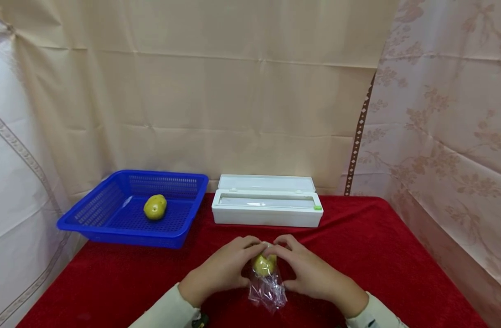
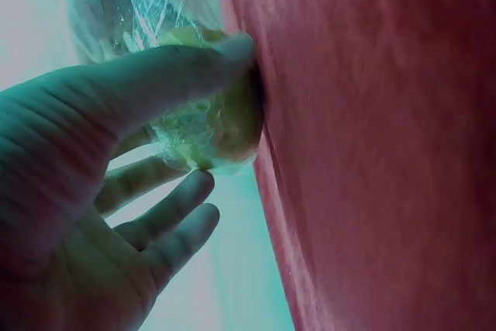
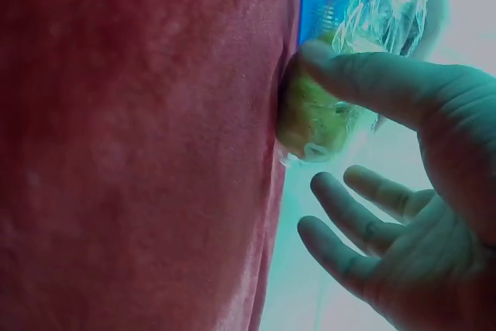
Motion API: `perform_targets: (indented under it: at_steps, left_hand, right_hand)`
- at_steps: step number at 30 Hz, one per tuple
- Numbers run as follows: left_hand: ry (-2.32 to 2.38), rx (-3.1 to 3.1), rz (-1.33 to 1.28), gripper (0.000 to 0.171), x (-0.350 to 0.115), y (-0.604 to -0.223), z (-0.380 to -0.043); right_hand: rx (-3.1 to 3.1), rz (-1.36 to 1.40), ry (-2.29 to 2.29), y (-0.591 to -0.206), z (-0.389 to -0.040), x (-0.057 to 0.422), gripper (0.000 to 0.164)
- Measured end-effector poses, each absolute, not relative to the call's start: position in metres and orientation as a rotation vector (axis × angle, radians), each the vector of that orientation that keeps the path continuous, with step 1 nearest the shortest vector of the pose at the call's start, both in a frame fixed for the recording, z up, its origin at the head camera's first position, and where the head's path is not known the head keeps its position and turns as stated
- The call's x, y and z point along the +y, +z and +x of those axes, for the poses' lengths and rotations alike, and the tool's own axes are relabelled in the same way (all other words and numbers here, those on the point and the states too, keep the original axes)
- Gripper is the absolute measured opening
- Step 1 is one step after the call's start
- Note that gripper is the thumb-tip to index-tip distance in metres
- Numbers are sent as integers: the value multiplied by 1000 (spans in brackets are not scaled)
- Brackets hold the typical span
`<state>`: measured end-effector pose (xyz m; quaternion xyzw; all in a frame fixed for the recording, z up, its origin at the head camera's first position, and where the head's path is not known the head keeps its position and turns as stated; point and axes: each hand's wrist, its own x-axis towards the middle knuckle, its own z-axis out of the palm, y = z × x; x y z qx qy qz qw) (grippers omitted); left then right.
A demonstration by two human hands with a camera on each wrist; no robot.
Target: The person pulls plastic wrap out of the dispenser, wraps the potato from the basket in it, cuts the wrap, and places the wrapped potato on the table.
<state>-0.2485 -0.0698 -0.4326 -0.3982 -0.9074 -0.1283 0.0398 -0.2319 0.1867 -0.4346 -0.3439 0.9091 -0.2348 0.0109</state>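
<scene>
Yellow fruit [image 1: 263, 267]: wrapped, on the wrap dispenser [image 1: 266, 217]'s near side
Clear film [image 1: 268, 292]: loose tail points away from dispenser
Left hand [image 1: 229, 264], right hand [image 1: 309, 273]: fingers curled round fruit, equally close imo

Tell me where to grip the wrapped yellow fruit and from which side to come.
Take the yellow fruit by its round middle, coming from left and right and slightly above: its underside sits on the red cloth. I'd avoid the clear film bunched on its near side; it looks loose, so it would probably pull away.
</scene>
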Motion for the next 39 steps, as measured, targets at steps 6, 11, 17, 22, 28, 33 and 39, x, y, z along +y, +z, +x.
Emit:
perform_targets:
  at_steps: [6, 11, 17, 22, 28, 33, 39]
  left_hand:
    - [-445, -2752, -1223, 88, -66, -433, -246]
    - [-508, -2816, -1207, 79, -68, -429, -246]
    - [-652, -2809, -1204, 66, -72, -427, -248]
    - [-790, -2790, -1209, 59, -75, -427, -251]
    - [-890, -2762, -1224, 55, -77, -428, -255]
    - [-1012, -2767, -1200, 52, -78, -428, -257]
    - [-1214, -2786, -1021, 38, -76, -431, -257]
  right_hand:
    - [2891, -1074, -711, -437, -231, 184, 71]
    - [2891, -1095, -767, -438, -230, 184, 55]
    - [2863, -1105, -860, -437, -231, 183, 36]
    - [2814, -1094, -918, -435, -232, 183, 31]
    - [2796, -1109, -982, -435, -234, 183, 16]
    - [2811, -1117, -1016, -438, -235, 182, 11]
    - [2832, -1109, -1075, -441, -235, 180, 11]
